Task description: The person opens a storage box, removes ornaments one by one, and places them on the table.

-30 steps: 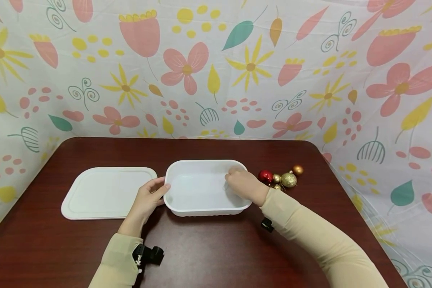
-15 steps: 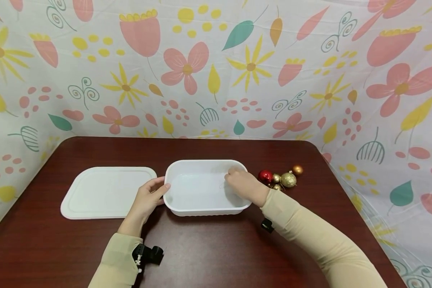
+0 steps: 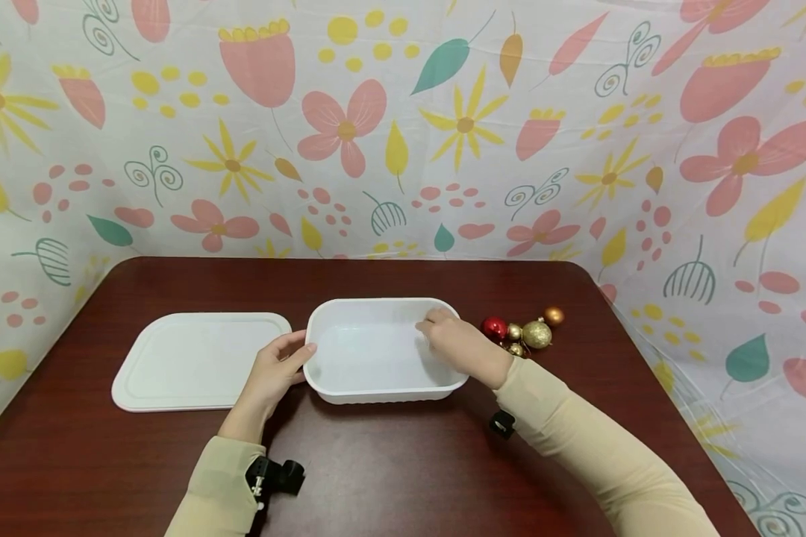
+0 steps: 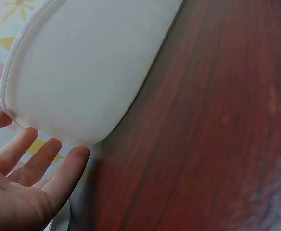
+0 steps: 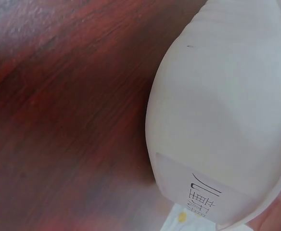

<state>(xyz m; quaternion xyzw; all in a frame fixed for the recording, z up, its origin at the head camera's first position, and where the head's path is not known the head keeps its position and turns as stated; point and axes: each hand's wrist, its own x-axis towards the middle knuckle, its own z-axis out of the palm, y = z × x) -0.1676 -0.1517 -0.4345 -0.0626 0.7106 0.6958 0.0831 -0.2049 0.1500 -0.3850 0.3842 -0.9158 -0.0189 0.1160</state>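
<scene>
A white rectangular plastic box [image 3: 376, 393] stands on the table, its inside facing up. My left hand [image 3: 278, 373] holds its left end, the thumb over the rim and the other fingers against the outer wall, as the left wrist view shows. My right hand [image 3: 466, 347] reaches over the right end into the box with bent fingers. Whether anything sits between those fingers is hidden. In the right wrist view the box's outer wall [image 5: 222, 110] carries a label [image 5: 198, 187] with printed characters, and only a sliver of the hand shows.
A white lid [image 3: 198, 362] lies flat left of the box. Right of it sits a small group of baubles: a red one [image 3: 494, 328], a glittery gold one [image 3: 536, 335], an orange-gold one [image 3: 554, 316] and smaller gold ones. A flowered cloth [image 3: 403, 149] hangs behind the brown table [image 3: 376, 477].
My right hand has shifted slightly, its fingers a little looser. A thin, faint line near its fingertips in the earlier frames no longer shows. My left hand and the box stay put.
</scene>
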